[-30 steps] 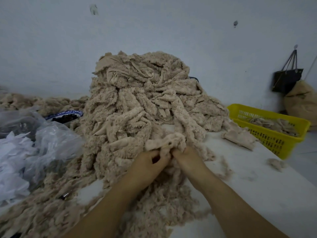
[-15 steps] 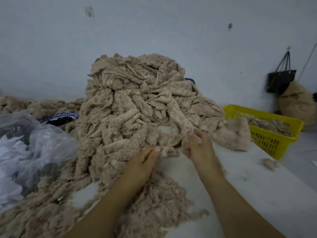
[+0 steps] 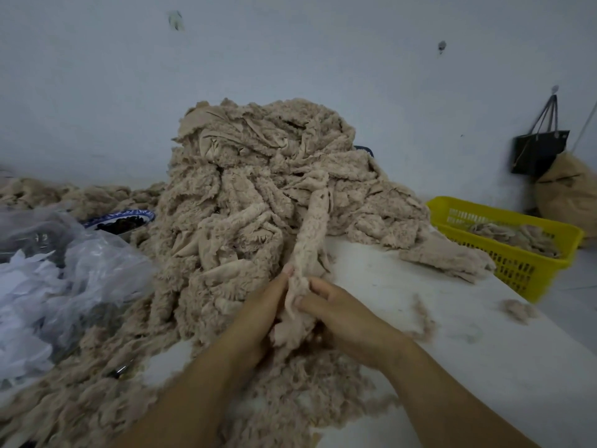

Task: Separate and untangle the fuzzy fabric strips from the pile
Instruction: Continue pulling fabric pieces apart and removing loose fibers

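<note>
At far left we note a clear plastic bag (image 3: 64, 279) of white scraps and a blue-rimmed bowl (image 3: 119, 218). The pile (image 3: 245, 195) of fuzzy beige strips stands mid-bench against the wall. The left hand (image 3: 258, 315) lays straight fingers against one strip (image 3: 310, 240) that runs up into the pile; we cannot tell whether its thumb pinches. The right hand (image 3: 349, 318) grips that strip's lower end with curled fingers. Further right, a loose piece (image 3: 449, 257) lies on the bench (image 3: 484, 367) beside a yellow basket (image 3: 523, 270).
</note>
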`<action>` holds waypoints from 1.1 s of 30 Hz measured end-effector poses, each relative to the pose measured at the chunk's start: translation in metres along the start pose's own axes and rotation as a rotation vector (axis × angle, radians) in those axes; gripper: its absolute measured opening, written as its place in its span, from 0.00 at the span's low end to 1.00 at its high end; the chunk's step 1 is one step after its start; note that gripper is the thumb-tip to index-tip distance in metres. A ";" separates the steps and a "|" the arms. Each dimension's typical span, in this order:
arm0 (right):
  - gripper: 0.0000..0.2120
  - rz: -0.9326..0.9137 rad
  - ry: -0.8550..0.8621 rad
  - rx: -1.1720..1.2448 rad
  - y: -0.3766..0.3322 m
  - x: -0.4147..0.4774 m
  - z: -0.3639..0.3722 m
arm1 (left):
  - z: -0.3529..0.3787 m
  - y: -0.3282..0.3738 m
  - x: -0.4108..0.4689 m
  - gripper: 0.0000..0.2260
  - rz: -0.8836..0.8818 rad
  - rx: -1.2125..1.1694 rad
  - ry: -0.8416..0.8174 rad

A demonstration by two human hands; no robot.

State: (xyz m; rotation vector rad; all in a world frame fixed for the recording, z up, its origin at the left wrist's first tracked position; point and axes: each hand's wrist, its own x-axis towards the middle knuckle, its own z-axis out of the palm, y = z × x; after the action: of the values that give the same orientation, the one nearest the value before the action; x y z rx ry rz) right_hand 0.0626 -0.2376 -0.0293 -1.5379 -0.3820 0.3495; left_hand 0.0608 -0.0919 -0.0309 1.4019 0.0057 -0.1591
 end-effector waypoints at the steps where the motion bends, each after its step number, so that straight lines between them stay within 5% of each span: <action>1: 0.15 0.001 -0.038 -0.073 0.003 0.000 0.000 | -0.002 0.002 0.000 0.15 -0.038 -0.050 -0.006; 5: 0.20 0.006 -0.077 -0.325 0.014 0.002 0.001 | -0.005 0.001 0.004 0.12 -0.061 -0.224 0.056; 11: 0.21 0.003 0.257 -0.270 0.015 0.010 -0.015 | -0.002 0.006 0.006 0.10 0.020 -0.187 0.166; 14: 0.27 0.021 0.247 -0.069 0.018 0.014 -0.017 | 0.005 0.001 0.003 0.17 0.046 0.074 0.117; 17: 0.18 0.018 0.263 0.029 0.018 0.015 -0.014 | 0.010 -0.011 -0.003 0.16 0.187 0.564 -0.043; 20: 0.15 0.058 0.375 0.194 0.017 0.017 -0.019 | 0.012 -0.014 -0.003 0.13 0.258 0.711 -0.095; 25: 0.12 0.032 0.400 0.494 0.011 0.019 -0.028 | 0.007 -0.011 0.000 0.18 0.128 0.402 -0.023; 29: 0.12 -0.052 0.302 0.340 0.012 0.018 -0.023 | 0.007 -0.008 0.001 0.10 0.050 0.084 -0.131; 33: 0.14 -0.041 0.221 0.259 0.016 0.017 -0.014 | 0.009 -0.006 0.003 0.17 0.059 -0.097 -0.033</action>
State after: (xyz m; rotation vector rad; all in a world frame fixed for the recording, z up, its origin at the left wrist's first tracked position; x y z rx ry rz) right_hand 0.0842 -0.2427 -0.0454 -1.2965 -0.1861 0.1861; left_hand 0.0621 -0.1023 -0.0354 1.3012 -0.0550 -0.1312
